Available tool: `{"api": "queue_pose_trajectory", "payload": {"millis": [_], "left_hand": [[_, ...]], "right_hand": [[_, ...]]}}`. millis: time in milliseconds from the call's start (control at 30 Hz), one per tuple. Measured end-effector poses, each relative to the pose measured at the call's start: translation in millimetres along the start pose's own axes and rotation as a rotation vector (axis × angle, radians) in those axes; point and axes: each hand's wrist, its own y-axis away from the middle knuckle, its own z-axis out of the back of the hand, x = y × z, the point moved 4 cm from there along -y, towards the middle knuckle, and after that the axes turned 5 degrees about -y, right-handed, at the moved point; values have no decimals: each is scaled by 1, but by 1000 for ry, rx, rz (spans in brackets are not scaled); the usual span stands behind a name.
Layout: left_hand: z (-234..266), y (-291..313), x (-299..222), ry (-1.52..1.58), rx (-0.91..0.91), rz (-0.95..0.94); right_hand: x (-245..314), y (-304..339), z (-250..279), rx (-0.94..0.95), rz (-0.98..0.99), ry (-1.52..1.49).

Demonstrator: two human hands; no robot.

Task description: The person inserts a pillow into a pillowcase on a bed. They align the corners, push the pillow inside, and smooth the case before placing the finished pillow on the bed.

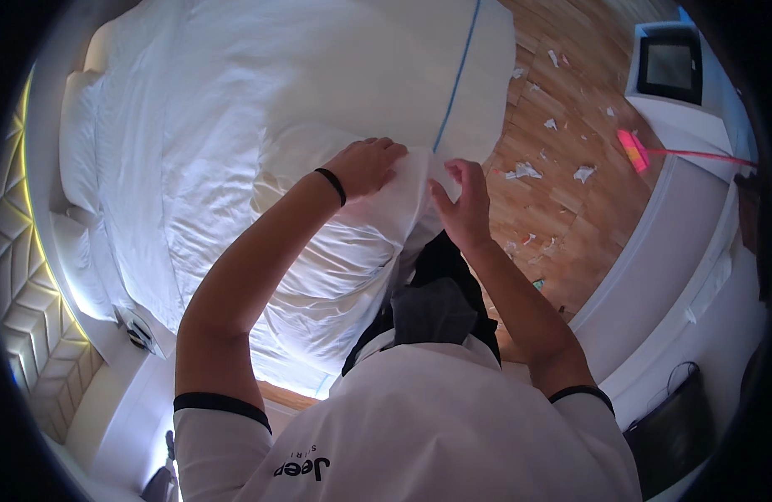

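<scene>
A white bed sheet (319, 67) covers the wide bed in front of me, with rumpled folds on its near side. My left hand (368, 171), a black band at its wrist, is closed on a thin, partly see-through piece of the white sheet at the bed's near right part. Its fingertips are partly hidden by the cloth. Just right of that raised cloth is my right hand (465, 205), thumb and fingers apart and nothing visible between them. A blue stripe (458, 75) runs along the bedding beyond my hands. Dark grey cloth (432, 311) hangs at my waist.
White pillows (78, 142) lie at the left against a padded headboard (14, 251) with a lit strip. White scraps (524, 171) litter the wooden floor (570, 217) to the right. A pink broom (633, 151) and a white cabinet (687, 125) stand far right; a black bag (674, 427) is near right.
</scene>
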Motion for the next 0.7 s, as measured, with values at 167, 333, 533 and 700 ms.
{"api": "queue_pose_trajectory", "payload": {"millis": [167, 333, 533, 700], "left_hand": [[-1, -19, 18, 49, 228, 101], [8, -15, 22, -2, 252, 56], [9, 18, 45, -174, 283, 79], [16, 15, 40, 253, 109, 218]], "right_hand": [[-17, 27, -4, 282, -272, -124], [-14, 20, -29, 271, -241, -94], [-2, 33, -24, 385, -218, -75], [-45, 29, -39, 156, -601, -304]]}}
